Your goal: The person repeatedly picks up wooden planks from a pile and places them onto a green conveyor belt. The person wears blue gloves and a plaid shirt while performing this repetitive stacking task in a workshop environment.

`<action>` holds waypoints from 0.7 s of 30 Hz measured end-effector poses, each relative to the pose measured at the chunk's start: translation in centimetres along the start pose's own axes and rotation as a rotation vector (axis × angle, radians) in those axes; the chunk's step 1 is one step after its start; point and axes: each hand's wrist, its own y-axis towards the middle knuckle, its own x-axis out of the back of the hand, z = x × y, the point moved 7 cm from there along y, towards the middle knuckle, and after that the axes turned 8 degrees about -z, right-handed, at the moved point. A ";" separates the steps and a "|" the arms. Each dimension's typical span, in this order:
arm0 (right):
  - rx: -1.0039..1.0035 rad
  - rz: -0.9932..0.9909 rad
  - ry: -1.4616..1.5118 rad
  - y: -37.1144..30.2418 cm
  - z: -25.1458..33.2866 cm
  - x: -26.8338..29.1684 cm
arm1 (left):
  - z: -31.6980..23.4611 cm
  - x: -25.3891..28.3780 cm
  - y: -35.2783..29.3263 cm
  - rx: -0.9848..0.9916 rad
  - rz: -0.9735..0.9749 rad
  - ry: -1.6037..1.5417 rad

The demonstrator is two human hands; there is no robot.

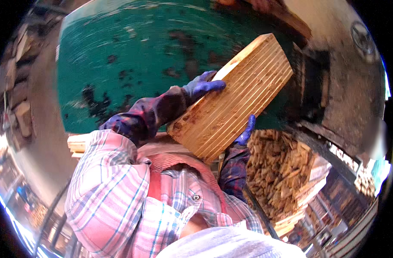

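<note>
A thick stack of pale wooden slats (243, 94), pressed together edge to edge, is held slantwise in front of my body, its far end toward the upper right. My left hand (205, 86), in a blue glove, grips the stack's left side with the thumb over the top. On the right side, my right hand (246, 131) holds the near part; a blue-gloved finger shows against the edge, and the rest is partly hidden behind the wood. Beneath the stack lies the green worktable (149, 47), its paint worn dark in patches.
A brown wooden piece (286, 21) lies at the table's far right edge, with what looks like another person's hand near it. A large heap of wood pieces (276, 163) is at my right. More wood (22, 118) is stacked at the left. A handwheel (363, 36) stands far right.
</note>
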 end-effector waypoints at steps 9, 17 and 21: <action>-0.306 0.461 0.032 -7.5 -12.7 -16.1 | 0.5 17.7 -14.4 -0.301 -0.306 -0.159; -0.692 1.143 0.100 -15.5 -11.5 -22.1 | 1.4 11.8 -30.3 -0.574 -0.653 -0.607; -0.308 1.373 -0.358 -20.5 -5.6 -23.4 | 0.8 2.8 -36.5 -0.702 -0.967 -0.802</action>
